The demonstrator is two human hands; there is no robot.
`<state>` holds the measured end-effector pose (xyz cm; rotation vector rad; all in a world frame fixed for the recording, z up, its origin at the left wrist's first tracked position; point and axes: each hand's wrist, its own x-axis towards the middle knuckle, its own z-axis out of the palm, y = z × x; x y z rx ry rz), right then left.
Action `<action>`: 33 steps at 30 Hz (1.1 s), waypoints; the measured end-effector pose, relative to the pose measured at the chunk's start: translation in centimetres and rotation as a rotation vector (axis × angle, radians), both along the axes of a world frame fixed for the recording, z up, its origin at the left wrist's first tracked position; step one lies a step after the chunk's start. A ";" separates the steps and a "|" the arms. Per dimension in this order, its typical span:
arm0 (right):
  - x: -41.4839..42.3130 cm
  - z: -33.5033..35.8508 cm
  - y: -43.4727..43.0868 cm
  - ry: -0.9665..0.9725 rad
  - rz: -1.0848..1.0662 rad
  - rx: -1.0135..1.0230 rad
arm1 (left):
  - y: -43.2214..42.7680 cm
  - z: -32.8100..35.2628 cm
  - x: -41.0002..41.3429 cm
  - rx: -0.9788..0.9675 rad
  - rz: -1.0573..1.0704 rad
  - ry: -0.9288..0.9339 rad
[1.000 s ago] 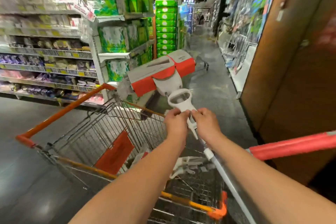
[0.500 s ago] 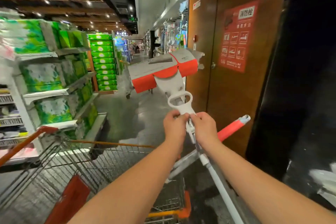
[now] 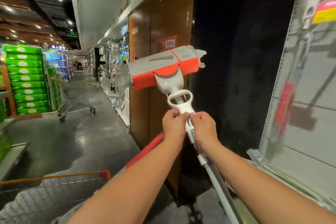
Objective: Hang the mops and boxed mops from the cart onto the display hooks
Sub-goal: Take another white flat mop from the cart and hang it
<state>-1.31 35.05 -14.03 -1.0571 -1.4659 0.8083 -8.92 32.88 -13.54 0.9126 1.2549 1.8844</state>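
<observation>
I hold a mop upright in front of me. Its grey and orange head (image 3: 163, 70) points up and away, with a white pull handle (image 3: 180, 99) just below it and a white pole (image 3: 220, 191) running down to the lower right. My left hand (image 3: 173, 126) and my right hand (image 3: 204, 129) both grip the pole just under the pull handle, side by side. The wire cart (image 3: 54, 185) with its orange rim lies at the lower left. A white pegboard display (image 3: 298, 132) stands at the right, blurred, with a mop hanging on it.
A brown wooden cabinet (image 3: 160, 23) with a red sign stands straight ahead. An orange-handled pole (image 3: 145, 151) rises from the cart beneath my left arm. Another cart (image 3: 76, 104) stands in the aisle at left, beside stacked green packs (image 3: 25, 80).
The view has swung right from the cart toward the cabinet and the pegboard display. The mop has come up out of the cart with both hands in the same grip.
</observation>
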 end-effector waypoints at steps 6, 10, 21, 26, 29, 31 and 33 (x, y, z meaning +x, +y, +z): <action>8.1 3.1 1.0 0.023 -0.109 0.062 | 1.8 3.0 8.0 0.055 -0.098 0.041; 12.0 5.0 1.8 0.051 -0.159 0.099 | 3.2 5.1 11.8 0.085 -0.165 0.047; 13.3 11.2 4.6 0.050 -0.321 0.279 | 7.9 11.1 13.6 0.261 -0.238 0.052; 10.7 14.7 6.3 0.072 -0.384 0.389 | 10.1 14.7 11.3 0.373 -0.252 0.089; 9.1 16.6 7.5 0.095 -0.407 0.455 | 11.0 16.7 9.9 0.449 -0.243 0.121; 8.1 17.7 8.2 0.114 -0.421 0.489 | 11.4 18.1 9.1 0.504 -0.224 0.158; 7.3 18.7 8.9 0.126 -0.440 0.525 | 11.9 19.2 8.2 0.549 -0.225 0.193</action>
